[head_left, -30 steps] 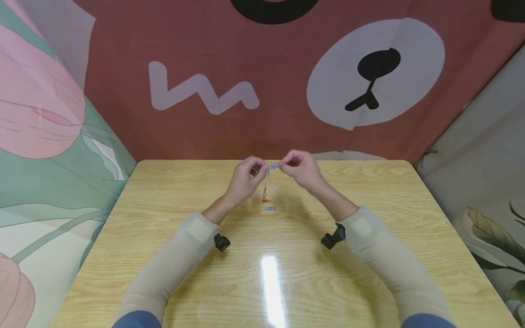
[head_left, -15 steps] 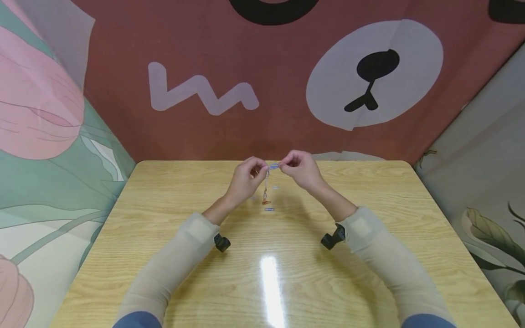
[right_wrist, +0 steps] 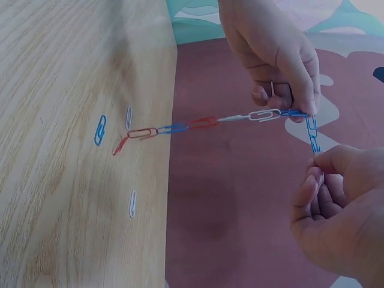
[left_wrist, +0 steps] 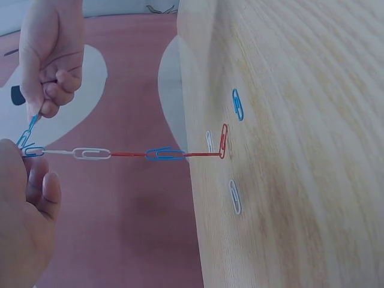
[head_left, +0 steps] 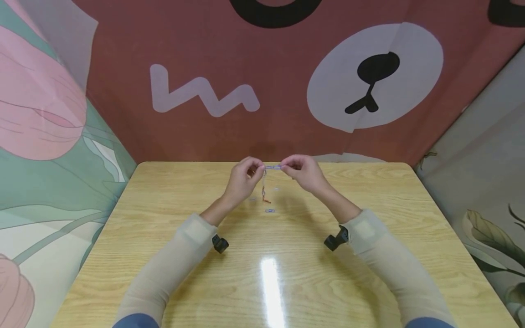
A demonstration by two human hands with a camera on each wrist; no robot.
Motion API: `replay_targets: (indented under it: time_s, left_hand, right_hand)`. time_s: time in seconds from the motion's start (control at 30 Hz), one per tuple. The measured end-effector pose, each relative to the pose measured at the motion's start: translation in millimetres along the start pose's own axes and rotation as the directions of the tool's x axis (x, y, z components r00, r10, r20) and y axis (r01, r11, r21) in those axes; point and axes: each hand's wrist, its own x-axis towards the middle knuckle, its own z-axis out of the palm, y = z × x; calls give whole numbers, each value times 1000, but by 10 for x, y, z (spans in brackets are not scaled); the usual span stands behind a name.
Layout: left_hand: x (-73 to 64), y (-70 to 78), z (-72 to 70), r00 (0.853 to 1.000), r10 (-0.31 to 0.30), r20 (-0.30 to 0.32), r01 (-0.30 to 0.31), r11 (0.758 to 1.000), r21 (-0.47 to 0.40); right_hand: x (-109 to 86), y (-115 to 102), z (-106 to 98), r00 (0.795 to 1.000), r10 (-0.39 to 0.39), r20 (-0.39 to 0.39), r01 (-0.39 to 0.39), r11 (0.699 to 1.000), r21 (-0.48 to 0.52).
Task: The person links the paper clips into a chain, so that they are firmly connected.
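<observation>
A hanging paperclip chain (left_wrist: 128, 154) of blue, white and red, blue uppermost.

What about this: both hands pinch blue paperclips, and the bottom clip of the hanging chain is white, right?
Not quite: the bottom clip of the hanging chain is red, not white, as the left wrist view shows. The left hand and right hand do both pinch blue paperclips.

Paper-clip chain (left_wrist: 128, 155) — red, white, blue; table (head_left: 221, 282) — pale yellow (wood-grained); sleeves (head_left: 169, 264) cream.
</observation>
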Motion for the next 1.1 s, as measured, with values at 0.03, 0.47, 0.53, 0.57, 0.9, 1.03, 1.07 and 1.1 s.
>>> replay_targets:
  time_s: [0.03, 0.47, 0.53, 0.57, 0.9, 1.03, 1.07, 1.1]
  left_hand:
    - [-5, -1, -2, 1000, -1, 1, 1, 1000, 2]
    - [-42, -47, 8, 998, -36, 45, 36, 999, 13]
    - [-49, -49, 17, 998, -38, 56, 37, 999, 24]
    - [-51, -50, 21, 997, -39, 62, 38, 999, 26]
    - [-51, -72, 61, 993, -56, 100, 52, 998, 43]
    - [-41, -73, 70, 994, -53, 94, 49, 998, 44]
    - [-37, -72, 70, 995, -51, 89, 47, 998, 42]
    - [-31, -71, 71, 995, -47, 83, 44, 998, 37]
  right_hand:
    - [-2, 6, 1, 1000, -4, -2, 4, 1000, -3]
    - [13, -6, 28, 999, -30, -25, 30, 999, -26]
    - [21, -8, 34, 999, -36, -30, 36, 999, -25]
    - [24, -10, 38, 999, -40, -33, 39, 999, -25]
    - [30, -63, 55, 997, -61, -46, 59, 997, -43]
    - [21, -74, 53, 997, -66, -48, 63, 996, -57]
    - [20, -78, 54, 996, -69, -49, 66, 996, -63]
    - [20, -80, 56, 996, -72, -50, 69, 995, -66]
